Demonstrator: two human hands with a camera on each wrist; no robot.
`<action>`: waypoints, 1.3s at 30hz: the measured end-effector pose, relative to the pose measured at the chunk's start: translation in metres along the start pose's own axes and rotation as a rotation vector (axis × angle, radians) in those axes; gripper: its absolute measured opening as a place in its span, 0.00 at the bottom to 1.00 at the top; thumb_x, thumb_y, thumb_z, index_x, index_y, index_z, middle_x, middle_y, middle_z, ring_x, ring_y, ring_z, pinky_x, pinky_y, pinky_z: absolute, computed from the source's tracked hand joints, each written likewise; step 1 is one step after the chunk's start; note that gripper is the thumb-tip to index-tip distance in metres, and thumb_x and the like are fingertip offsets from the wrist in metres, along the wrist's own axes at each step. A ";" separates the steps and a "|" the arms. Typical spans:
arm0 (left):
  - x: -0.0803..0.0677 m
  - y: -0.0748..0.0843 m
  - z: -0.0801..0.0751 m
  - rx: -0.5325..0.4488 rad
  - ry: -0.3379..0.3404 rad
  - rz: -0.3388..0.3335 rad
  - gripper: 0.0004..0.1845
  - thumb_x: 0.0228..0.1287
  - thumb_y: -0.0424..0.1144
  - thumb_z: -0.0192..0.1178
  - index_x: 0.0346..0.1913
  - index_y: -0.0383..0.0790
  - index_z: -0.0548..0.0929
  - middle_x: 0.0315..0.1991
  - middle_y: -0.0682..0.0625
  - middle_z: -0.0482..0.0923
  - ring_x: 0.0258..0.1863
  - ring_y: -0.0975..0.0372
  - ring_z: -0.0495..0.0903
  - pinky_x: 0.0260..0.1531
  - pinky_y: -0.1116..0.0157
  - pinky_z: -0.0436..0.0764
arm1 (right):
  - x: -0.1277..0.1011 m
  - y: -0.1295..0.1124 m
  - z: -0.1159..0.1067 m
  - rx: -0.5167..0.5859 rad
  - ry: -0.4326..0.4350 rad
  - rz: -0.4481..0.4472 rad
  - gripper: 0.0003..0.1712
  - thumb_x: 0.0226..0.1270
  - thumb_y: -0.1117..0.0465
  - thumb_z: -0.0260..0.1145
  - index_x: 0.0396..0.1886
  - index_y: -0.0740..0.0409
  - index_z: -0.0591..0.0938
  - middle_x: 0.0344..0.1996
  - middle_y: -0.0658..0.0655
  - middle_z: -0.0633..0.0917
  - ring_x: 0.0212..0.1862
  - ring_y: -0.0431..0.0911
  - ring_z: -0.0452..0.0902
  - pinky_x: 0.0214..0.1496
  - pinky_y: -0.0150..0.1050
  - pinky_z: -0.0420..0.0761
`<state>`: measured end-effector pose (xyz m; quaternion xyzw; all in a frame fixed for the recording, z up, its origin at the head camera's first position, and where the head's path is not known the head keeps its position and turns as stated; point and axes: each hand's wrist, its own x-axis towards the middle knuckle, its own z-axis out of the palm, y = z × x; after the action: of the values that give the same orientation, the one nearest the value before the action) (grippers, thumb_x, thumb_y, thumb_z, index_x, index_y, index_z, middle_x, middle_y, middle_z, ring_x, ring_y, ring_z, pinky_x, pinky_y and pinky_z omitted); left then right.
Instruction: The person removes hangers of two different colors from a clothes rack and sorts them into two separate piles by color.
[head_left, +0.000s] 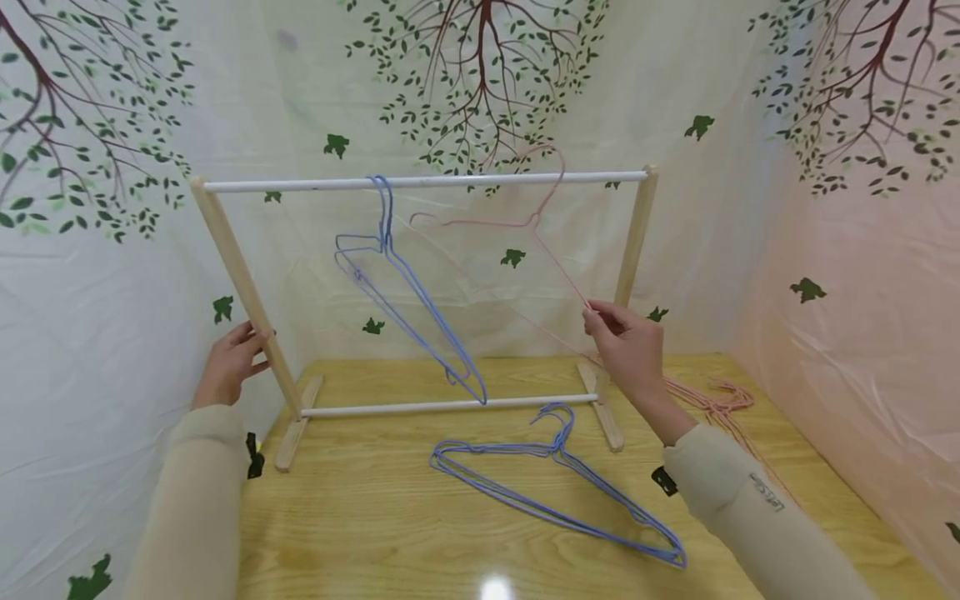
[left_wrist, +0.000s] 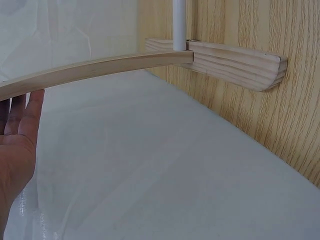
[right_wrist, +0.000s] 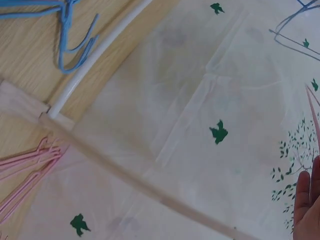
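Observation:
A wooden clothes rack with a white top rail (head_left: 450, 179) stands on the table. My left hand (head_left: 247, 343) rests with straight fingers (left_wrist: 20, 130) against the rack's left post (head_left: 240, 283) (left_wrist: 100, 67). My right hand (head_left: 594, 312) pinches the lower corner of a pink wire hanger (head_left: 525, 223), whose hook sits over the rail near its right end. In the right wrist view only the fingertips (right_wrist: 306, 200) and a bit of pink wire (right_wrist: 312, 107) show. Blue hangers (head_left: 408, 287) hang from the middle of the rail.
More blue hangers (head_left: 557, 450) (right_wrist: 65, 30) lie on the wooden table (head_left: 375, 517) in front of the rack. A bundle of pink hangers (head_left: 716, 406) (right_wrist: 30, 162) lies at the right, behind the rack's foot. Tree-printed sheets close in all sides.

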<state>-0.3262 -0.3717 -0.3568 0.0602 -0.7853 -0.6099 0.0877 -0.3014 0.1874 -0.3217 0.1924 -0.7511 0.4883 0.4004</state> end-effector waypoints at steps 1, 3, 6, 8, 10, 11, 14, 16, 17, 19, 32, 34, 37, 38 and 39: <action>0.000 0.000 0.000 0.001 0.001 0.001 0.35 0.78 0.50 0.48 0.79 0.41 0.50 0.64 0.47 0.66 0.64 0.55 0.66 0.66 0.47 0.67 | -0.001 0.001 -0.005 -0.003 0.004 0.004 0.09 0.66 0.66 0.69 0.43 0.67 0.88 0.27 0.61 0.88 0.27 0.27 0.78 0.25 0.21 0.74; 0.000 0.000 0.000 -0.007 0.004 -0.005 0.35 0.78 0.50 0.48 0.79 0.41 0.51 0.63 0.47 0.67 0.64 0.56 0.66 0.67 0.46 0.66 | -0.003 0.003 -0.014 -0.005 0.011 0.019 0.10 0.67 0.66 0.69 0.44 0.67 0.88 0.27 0.62 0.87 0.27 0.28 0.79 0.25 0.21 0.75; 0.001 0.000 -0.001 0.003 0.008 -0.009 0.35 0.78 0.50 0.48 0.79 0.42 0.51 0.62 0.49 0.68 0.64 0.56 0.66 0.67 0.47 0.66 | -0.007 0.009 -0.026 -0.031 0.033 0.038 0.09 0.67 0.66 0.69 0.43 0.67 0.88 0.28 0.63 0.87 0.27 0.29 0.79 0.25 0.20 0.74; 0.001 0.000 -0.001 0.000 0.009 -0.012 0.35 0.78 0.50 0.47 0.79 0.42 0.51 0.64 0.47 0.67 0.66 0.54 0.65 0.67 0.46 0.66 | -0.010 0.012 -0.033 -0.045 0.048 0.048 0.09 0.66 0.67 0.69 0.43 0.66 0.88 0.27 0.64 0.87 0.26 0.29 0.79 0.23 0.20 0.73; 0.001 0.000 0.000 0.005 0.008 -0.012 0.35 0.78 0.51 0.46 0.79 0.42 0.50 0.66 0.43 0.64 0.68 0.52 0.63 0.67 0.46 0.66 | -0.014 0.013 -0.040 -0.055 0.067 0.049 0.09 0.66 0.68 0.69 0.43 0.67 0.88 0.27 0.65 0.87 0.26 0.28 0.78 0.21 0.20 0.70; 0.001 0.000 0.000 0.003 0.007 -0.014 0.35 0.78 0.51 0.46 0.79 0.42 0.49 0.68 0.42 0.63 0.69 0.50 0.61 0.67 0.46 0.66 | -0.016 0.012 -0.043 -0.057 0.074 0.051 0.09 0.66 0.69 0.69 0.43 0.68 0.88 0.27 0.66 0.87 0.26 0.28 0.78 0.21 0.19 0.70; 0.000 0.001 0.001 -0.004 0.003 -0.020 0.35 0.79 0.51 0.45 0.79 0.43 0.48 0.72 0.38 0.58 0.71 0.47 0.58 0.67 0.45 0.65 | -0.023 0.007 -0.053 -0.044 0.103 0.055 0.08 0.64 0.74 0.68 0.42 0.73 0.87 0.26 0.65 0.86 0.26 0.27 0.78 0.22 0.18 0.71; 0.000 0.001 0.002 -0.005 0.001 -0.020 0.35 0.79 0.51 0.45 0.79 0.43 0.48 0.73 0.37 0.57 0.71 0.46 0.57 0.67 0.45 0.65 | -0.029 0.007 -0.061 -0.035 0.117 0.058 0.08 0.63 0.76 0.67 0.41 0.76 0.86 0.25 0.58 0.87 0.26 0.27 0.78 0.22 0.18 0.71; 0.000 0.001 0.002 -0.004 0.001 -0.020 0.35 0.79 0.51 0.45 0.79 0.43 0.48 0.73 0.37 0.57 0.71 0.46 0.57 0.67 0.45 0.65 | -0.032 0.010 -0.065 -0.038 0.120 0.059 0.08 0.62 0.77 0.67 0.41 0.76 0.85 0.24 0.53 0.87 0.26 0.27 0.78 0.22 0.18 0.71; 0.000 0.001 0.002 -0.003 0.003 -0.019 0.35 0.79 0.51 0.45 0.79 0.43 0.48 0.72 0.38 0.58 0.71 0.46 0.57 0.67 0.45 0.65 | -0.038 0.023 -0.074 -0.033 0.133 0.055 0.09 0.62 0.76 0.67 0.42 0.76 0.85 0.25 0.44 0.86 0.27 0.26 0.78 0.23 0.17 0.72; 0.003 0.000 0.001 0.005 0.013 -0.028 0.35 0.79 0.51 0.45 0.79 0.43 0.49 0.74 0.36 0.56 0.71 0.46 0.58 0.67 0.46 0.65 | -0.068 0.080 -0.118 0.003 0.290 -0.029 0.08 0.60 0.78 0.68 0.39 0.78 0.86 0.29 0.39 0.87 0.30 0.29 0.81 0.30 0.17 0.76; 0.004 0.000 0.001 0.005 0.011 -0.027 0.35 0.79 0.51 0.45 0.79 0.43 0.49 0.73 0.37 0.56 0.71 0.46 0.58 0.67 0.46 0.65 | -0.070 0.081 -0.125 0.052 0.339 -0.029 0.08 0.59 0.79 0.67 0.39 0.80 0.85 0.29 0.41 0.87 0.30 0.30 0.82 0.32 0.17 0.77; 0.006 0.000 0.001 0.004 0.007 -0.029 0.35 0.79 0.51 0.45 0.79 0.42 0.49 0.72 0.38 0.58 0.70 0.47 0.59 0.67 0.46 0.65 | -0.073 0.075 -0.134 0.128 0.431 -0.048 0.08 0.58 0.80 0.66 0.38 0.83 0.83 0.29 0.45 0.88 0.28 0.32 0.83 0.33 0.18 0.78; 0.007 -0.001 0.001 0.003 0.007 -0.029 0.35 0.78 0.51 0.45 0.79 0.42 0.49 0.72 0.38 0.58 0.70 0.47 0.59 0.67 0.45 0.65 | -0.073 0.072 -0.138 0.150 0.462 -0.054 0.09 0.59 0.79 0.67 0.38 0.84 0.83 0.28 0.46 0.88 0.28 0.32 0.83 0.33 0.19 0.79; 0.008 -0.001 0.001 0.003 0.007 -0.027 0.35 0.78 0.51 0.46 0.79 0.42 0.49 0.72 0.38 0.58 0.70 0.47 0.60 0.67 0.45 0.66 | -0.073 0.071 -0.141 0.184 0.495 -0.062 0.09 0.58 0.79 0.67 0.38 0.86 0.82 0.28 0.48 0.89 0.28 0.33 0.83 0.33 0.20 0.79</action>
<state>-0.3339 -0.3728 -0.3573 0.0731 -0.7849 -0.6098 0.0819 -0.2471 0.3367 -0.3918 0.1254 -0.5766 0.5741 0.5676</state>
